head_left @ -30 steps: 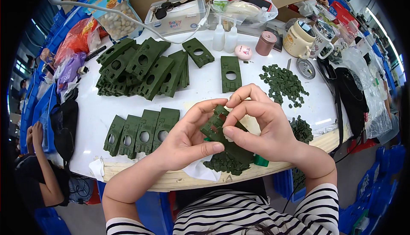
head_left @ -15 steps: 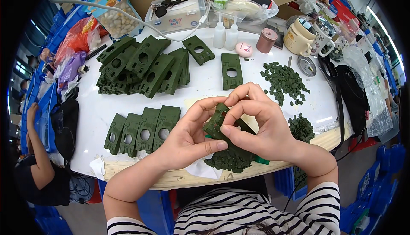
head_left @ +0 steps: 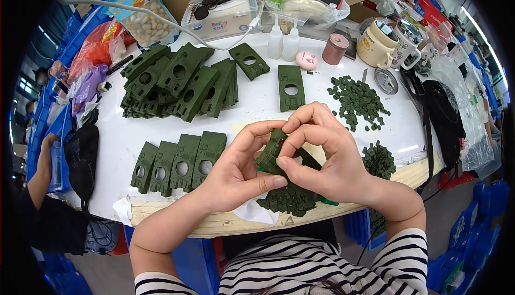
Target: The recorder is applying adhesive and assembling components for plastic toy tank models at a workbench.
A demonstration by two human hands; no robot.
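Observation:
Both my hands are raised over the front of the table around a dark green plastic toy tank hull (head_left: 270,154). My left hand (head_left: 238,172) grips it from the left, fingers curled round and thumb along its near end. My right hand (head_left: 330,158) is closed at its right side, thumb and forefinger pinched together at the edge; any small part between them is hidden. Below lies a heap of small green parts (head_left: 289,199). To the left stand several hulls with round holes (head_left: 183,162) in a leaning row. A single hull (head_left: 291,87) lies flat beyond my hands.
A large stack of hulls (head_left: 179,78) is at the back left. Two piles of small green pieces (head_left: 357,99) and slim parts (head_left: 379,161) lie right. White squeeze bottles (head_left: 275,40), mugs (head_left: 375,46) and a clear box (head_left: 222,19) line the back. Another person's arm (head_left: 42,169) shows far left.
My hands and the held hull have hardly moved. At the far left, the other person's arm has shifted lower. The view has tilted very slightly.

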